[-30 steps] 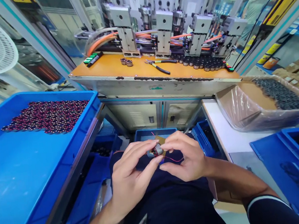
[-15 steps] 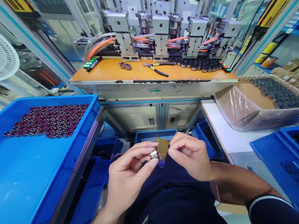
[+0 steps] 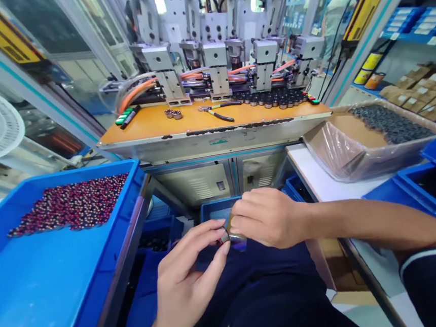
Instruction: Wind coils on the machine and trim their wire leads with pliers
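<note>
Between the fingertips and thumb of my left hand is a small motor stator, a silver ring with red and black at its end. My right hand is close against its right side, fingers curled and pressed together. Whatever those fingers pinch is hidden behind the knuckles. Both hands are above my lap, in front of a blue bin on the floor side of the bench. A brownish-yellow flat piece shows just behind the fingers, partly covered.
A blue tray with many red-and-black parts stands at left. Cutting pliers, markers and dark round parts lie on the orange bench below the machine. A plastic-lined carton of parts is at right.
My right hand has moved in from the right to the stator and turned knuckles up, its forearm raised. The stator has tilted in my left hand. The view has shifted slightly.
</note>
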Demonstrator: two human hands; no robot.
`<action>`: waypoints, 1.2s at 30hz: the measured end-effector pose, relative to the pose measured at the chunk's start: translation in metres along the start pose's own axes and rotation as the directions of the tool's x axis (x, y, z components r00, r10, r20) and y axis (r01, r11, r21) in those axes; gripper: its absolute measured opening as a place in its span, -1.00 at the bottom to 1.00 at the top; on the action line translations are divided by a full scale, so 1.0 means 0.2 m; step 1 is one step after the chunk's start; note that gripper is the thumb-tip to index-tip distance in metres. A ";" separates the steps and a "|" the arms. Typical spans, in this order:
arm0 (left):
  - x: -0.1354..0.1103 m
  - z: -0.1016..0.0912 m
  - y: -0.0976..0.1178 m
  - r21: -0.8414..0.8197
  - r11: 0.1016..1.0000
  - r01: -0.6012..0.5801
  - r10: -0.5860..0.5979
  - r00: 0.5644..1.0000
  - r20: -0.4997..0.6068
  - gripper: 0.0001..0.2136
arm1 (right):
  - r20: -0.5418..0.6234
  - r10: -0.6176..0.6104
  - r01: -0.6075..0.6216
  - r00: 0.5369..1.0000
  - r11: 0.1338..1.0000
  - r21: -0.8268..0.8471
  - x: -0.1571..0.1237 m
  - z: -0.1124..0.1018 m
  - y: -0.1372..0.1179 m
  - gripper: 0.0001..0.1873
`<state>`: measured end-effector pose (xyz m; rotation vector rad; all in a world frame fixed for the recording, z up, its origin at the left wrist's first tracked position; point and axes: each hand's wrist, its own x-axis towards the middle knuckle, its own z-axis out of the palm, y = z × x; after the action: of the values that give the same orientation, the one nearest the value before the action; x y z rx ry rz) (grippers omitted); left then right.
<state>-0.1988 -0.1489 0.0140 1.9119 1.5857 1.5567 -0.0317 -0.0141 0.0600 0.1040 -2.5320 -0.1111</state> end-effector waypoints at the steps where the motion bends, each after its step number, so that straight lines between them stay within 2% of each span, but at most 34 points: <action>1: -0.01 -0.01 0.00 -0.021 1.000 0.007 -0.007 1.000 -0.010 -0.68 | 0.026 0.101 -0.104 0.995 0.981 0.165 0.00 0.01 -0.01 -0.72; 2: -0.02 -0.02 -0.01 -0.040 0.999 0.008 -0.008 1.000 -0.018 -0.67 | 0.072 0.193 -0.206 0.979 0.917 0.342 0.00 0.02 -0.02 -0.73; 4: -0.03 -0.03 -0.01 -0.059 0.998 -0.008 0.007 1.000 -0.025 -0.65 | 0.212 0.301 -0.366 0.930 0.692 0.622 0.01 0.02 -0.04 -0.77; 6: -0.03 -0.04 -0.01 -0.056 0.998 -0.026 0.025 0.999 -0.028 -0.66 | 0.365 0.289 -0.465 0.885 0.501 0.730 0.02 0.02 -0.02 -0.80; 7: -0.03 -0.05 -0.01 -0.050 0.998 -0.026 0.024 0.999 -0.035 -0.66 | 0.410 0.267 -0.489 0.872 0.468 0.736 0.04 0.02 0.00 -0.82; 8: -0.03 -0.05 -0.01 -0.045 0.999 -0.020 0.018 0.999 -0.044 -0.67 | 0.426 0.261 -0.500 0.866 0.483 0.719 0.06 0.02 0.04 -0.83; 10: -0.03 -0.05 -0.02 -0.033 0.999 0.004 -0.006 0.998 -0.068 -0.70 | 0.370 0.329 -0.494 0.869 0.630 0.600 0.12 0.01 0.16 -0.83; 12: -0.02 -0.05 -0.04 -0.029 0.999 0.026 -0.029 0.996 -0.089 -0.72 | 0.221 0.468 -0.516 0.856 0.798 0.310 0.21 0.00 0.34 -0.79; 13: -0.02 -0.05 -0.04 -0.036 0.999 0.040 -0.043 0.994 -0.098 -0.74 | 0.151 0.523 -0.542 0.839 0.829 0.140 0.26 0.00 0.44 -0.74; 14: -0.01 -0.05 -0.05 -0.050 0.997 0.053 -0.058 0.993 -0.107 -0.75 | 0.106 0.561 -0.562 0.821 0.827 -0.022 0.31 0.00 0.55 -0.69; 16: 0.00 -0.04 -0.06 -0.097 0.992 0.076 -0.089 0.987 -0.133 -0.77 | 0.095 0.601 -0.585 0.793 0.796 -0.154 0.39 0.03 0.77 -0.59; 19: 0.02 -0.04 -0.07 -0.170 0.981 0.095 -0.127 0.974 -0.188 -0.79 | 0.160 0.639 -0.599 0.752 0.764 -0.238 0.48 0.13 1.03 -0.52; 22: 0.04 -0.05 -0.08 -0.225 0.966 0.124 -0.179 0.953 -0.244 -0.81 | 0.234 0.678 -0.614 0.697 0.732 -0.296 0.51 0.25 1.18 -0.42; 26: 0.05 -0.09 -0.08 -0.251 0.956 0.151 -0.227 0.924 -0.307 -0.82 | 0.277 0.709 -0.616 0.648 0.702 -0.356 0.49 0.31 1.22 -0.38; 30: 0.04 -0.10 -0.09 -0.266 0.954 0.140 -0.224 0.921 -0.319 -0.80 | 0.295 0.694 -0.592 0.657 0.717 -0.368 0.40 0.24 1.16 -0.41; 33: 0.03 -0.09 -0.08 -0.278 0.952 0.130 -0.214 0.930 -0.298 -0.78 | 0.322 0.655 -0.556 0.684 0.754 -0.350 0.29 0.13 1.05 -0.50; 36: 0.03 -0.07 -0.07 -0.272 0.956 0.106 -0.187 0.938 -0.293 -0.75 | 0.312 0.619 -0.529 0.721 0.782 -0.328 0.12 0.07 0.85 -0.47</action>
<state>-0.2184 -0.1457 0.0136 1.4310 1.5136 1.9651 -0.0679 0.1538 0.0802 -0.8945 -2.8065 -0.1691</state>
